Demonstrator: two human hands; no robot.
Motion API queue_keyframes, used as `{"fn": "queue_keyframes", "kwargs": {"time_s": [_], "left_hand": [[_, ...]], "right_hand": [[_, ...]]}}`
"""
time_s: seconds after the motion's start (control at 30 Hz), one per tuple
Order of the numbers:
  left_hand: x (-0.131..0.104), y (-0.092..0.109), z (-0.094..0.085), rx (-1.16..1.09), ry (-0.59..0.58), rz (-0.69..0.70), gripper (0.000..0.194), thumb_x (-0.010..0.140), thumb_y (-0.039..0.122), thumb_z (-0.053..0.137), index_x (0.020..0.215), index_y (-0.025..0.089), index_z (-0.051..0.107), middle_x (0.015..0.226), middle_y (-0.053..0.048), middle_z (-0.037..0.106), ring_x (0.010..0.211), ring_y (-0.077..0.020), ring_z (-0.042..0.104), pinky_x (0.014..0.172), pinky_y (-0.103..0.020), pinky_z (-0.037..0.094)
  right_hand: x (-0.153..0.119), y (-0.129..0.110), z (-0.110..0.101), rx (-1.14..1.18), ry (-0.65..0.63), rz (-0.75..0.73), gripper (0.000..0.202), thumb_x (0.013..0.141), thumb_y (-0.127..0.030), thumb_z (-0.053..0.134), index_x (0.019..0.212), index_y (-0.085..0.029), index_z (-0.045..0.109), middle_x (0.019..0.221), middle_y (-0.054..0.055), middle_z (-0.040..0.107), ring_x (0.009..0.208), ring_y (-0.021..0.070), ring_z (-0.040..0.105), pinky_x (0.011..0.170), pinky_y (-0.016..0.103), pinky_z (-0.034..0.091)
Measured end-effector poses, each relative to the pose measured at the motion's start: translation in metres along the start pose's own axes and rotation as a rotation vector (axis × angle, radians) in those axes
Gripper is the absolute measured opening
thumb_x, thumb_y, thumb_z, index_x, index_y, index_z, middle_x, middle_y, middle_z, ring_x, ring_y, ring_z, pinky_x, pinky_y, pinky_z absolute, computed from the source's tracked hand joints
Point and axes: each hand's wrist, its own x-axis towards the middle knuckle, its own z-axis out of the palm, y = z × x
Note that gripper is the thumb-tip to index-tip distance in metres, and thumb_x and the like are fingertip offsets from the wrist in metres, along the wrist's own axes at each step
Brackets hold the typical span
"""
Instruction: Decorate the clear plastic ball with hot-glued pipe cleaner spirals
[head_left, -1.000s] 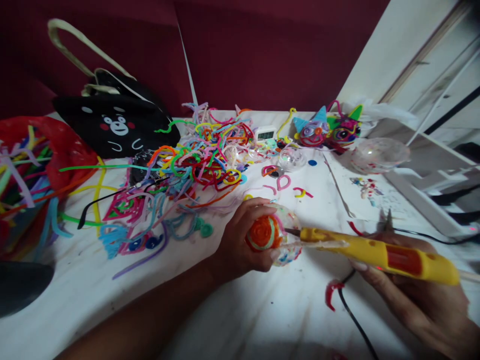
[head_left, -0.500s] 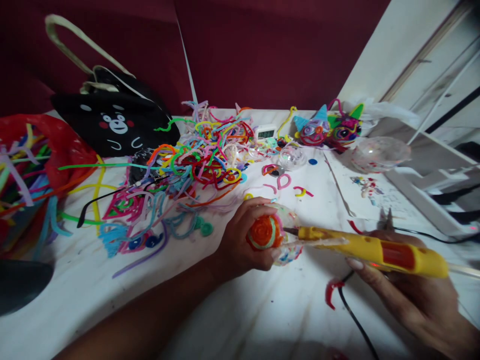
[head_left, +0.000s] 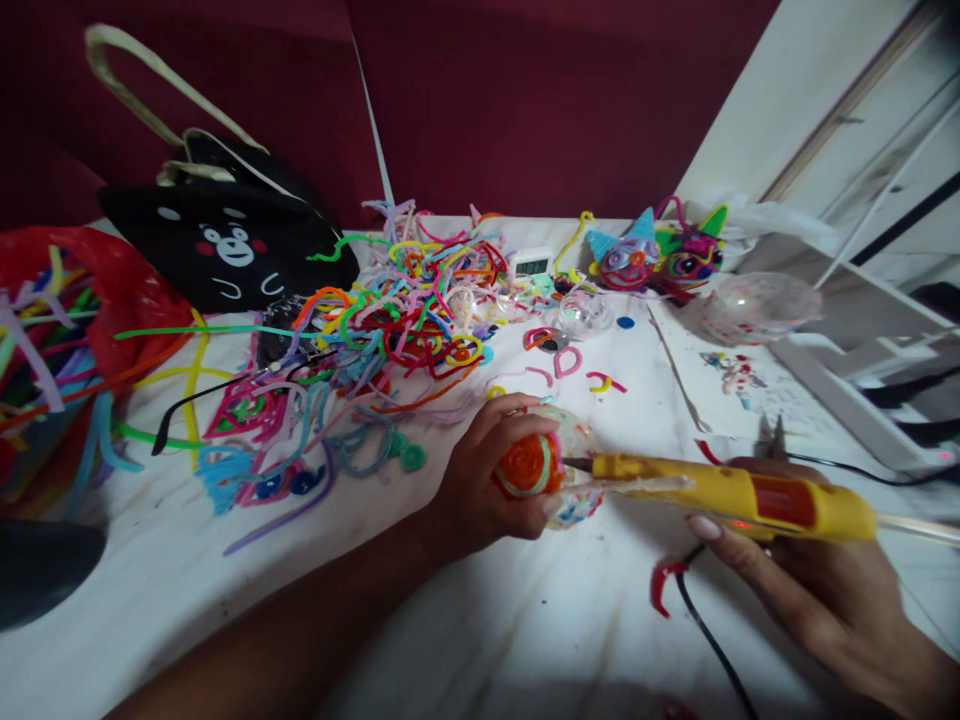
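My left hand is wrapped round a clear, colour-flecked ball with a coiled orange, red and pale green pipe-cleaner disc on its near side. In my right hand is a yellow glue gun with a red window. Its dark nozzle points left, at the disc's right edge; whether it touches cannot be told. A whitish strand lies along the front of the gun.
Tangled pipe cleaners cover the table's back middle. A black bag and red bag stand left. Two decorated heads, a clear bowl and a white tray are right. A black cable runs in front.
The glue gun and my right hand have shifted slightly left, and the gun's rear end sits a little higher. My left hand keeps its hold on the ball.
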Motion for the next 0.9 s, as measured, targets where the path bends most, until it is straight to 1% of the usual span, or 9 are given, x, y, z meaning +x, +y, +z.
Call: {"fn": "queue_keyframes", "kwargs": {"time_s": [0.1, 0.2, 0.43, 0.6, 0.67, 0.73, 0.83, 0.9], "left_hand": [[-0.001, 0.000, -0.002, 0.016, -0.021, -0.003, 0.054, 0.066, 0.030, 0.067, 0.119, 0.027, 0.057, 0.126, -0.009, 0.053, 0.118, -0.0307, 0.055, 0.101, -0.047, 0.046], [-0.001, 0.000, -0.002, 0.027, -0.025, -0.010, 0.053, 0.066, 0.030, 0.067, 0.118, 0.027, 0.057, 0.126, -0.009, 0.053, 0.118, -0.0304, 0.055, 0.102, -0.047, 0.045], [0.000, 0.000, -0.002, 0.009, -0.016, -0.023, 0.051, 0.066, 0.032, 0.067, 0.116, 0.027, 0.058, 0.125, -0.009, 0.054, 0.117, -0.0297, 0.056, 0.101, -0.046, 0.045], [0.001, 0.000, -0.002, 0.003, -0.007, -0.019, 0.049, 0.067, 0.033, 0.067, 0.115, 0.026, 0.058, 0.125, -0.009, 0.054, 0.117, -0.0288, 0.055, 0.101, -0.045, 0.045], [0.001, 0.000, -0.002, 0.018, -0.007, -0.003, 0.050, 0.067, 0.033, 0.066, 0.116, 0.026, 0.058, 0.125, -0.009, 0.054, 0.117, -0.0288, 0.055, 0.101, -0.045, 0.045], [0.001, 0.000, -0.002, 0.032, -0.008, 0.008, 0.050, 0.067, 0.032, 0.065, 0.116, 0.026, 0.057, 0.125, -0.009, 0.054, 0.117, -0.0290, 0.055, 0.100, -0.045, 0.046], [0.001, 0.000, -0.002, 0.038, -0.006, 0.018, 0.049, 0.067, 0.031, 0.065, 0.116, 0.025, 0.057, 0.125, -0.009, 0.054, 0.116, -0.0288, 0.056, 0.100, -0.046, 0.046], [0.002, 0.000, -0.002, 0.039, -0.005, 0.031, 0.049, 0.068, 0.031, 0.065, 0.115, 0.025, 0.057, 0.124, -0.009, 0.054, 0.115, -0.0286, 0.056, 0.099, -0.046, 0.047]], "right_hand": [[0.005, -0.003, -0.002, 0.020, -0.024, 0.022, 0.016, 0.086, -0.035, 0.063, 0.099, -0.027, 0.062, 0.089, 0.002, 0.068, 0.069, 0.0200, 0.068, 0.061, 0.034, 0.059], [0.008, -0.005, -0.003, 0.074, -0.057, 0.045, 0.016, 0.087, -0.035, 0.063, 0.101, -0.027, 0.062, 0.087, 0.001, 0.071, 0.067, 0.0194, 0.070, 0.056, 0.030, 0.058], [0.007, -0.006, -0.003, 0.080, -0.074, 0.078, 0.014, 0.087, -0.034, 0.063, 0.100, -0.027, 0.064, 0.085, -0.001, 0.074, 0.066, 0.0192, 0.071, 0.056, 0.029, 0.059], [0.008, -0.009, -0.003, 0.072, -0.045, 0.097, 0.015, 0.087, -0.037, 0.063, 0.097, -0.027, 0.064, 0.080, -0.001, 0.072, 0.063, 0.0182, 0.069, 0.050, 0.027, 0.056], [0.009, -0.011, -0.002, 0.084, -0.046, 0.124, 0.017, 0.087, -0.038, 0.063, 0.100, -0.027, 0.063, 0.083, 0.000, 0.072, 0.065, 0.0182, 0.070, 0.054, 0.027, 0.058], [0.011, -0.015, -0.002, 0.089, -0.055, 0.130, 0.021, 0.087, -0.039, 0.062, 0.105, -0.027, 0.062, 0.092, 0.001, 0.072, 0.074, 0.0193, 0.071, 0.064, 0.029, 0.061], [0.013, -0.018, -0.003, 0.045, -0.043, 0.066, 0.021, 0.089, -0.041, 0.058, 0.105, -0.028, 0.063, 0.110, 0.005, 0.071, 0.095, 0.0227, 0.072, 0.081, 0.033, 0.061], [0.013, -0.018, -0.005, 0.007, -0.045, 0.018, 0.021, 0.089, -0.041, 0.057, 0.105, -0.029, 0.064, 0.116, 0.005, 0.070, 0.103, 0.0238, 0.070, 0.085, 0.033, 0.060]]}}
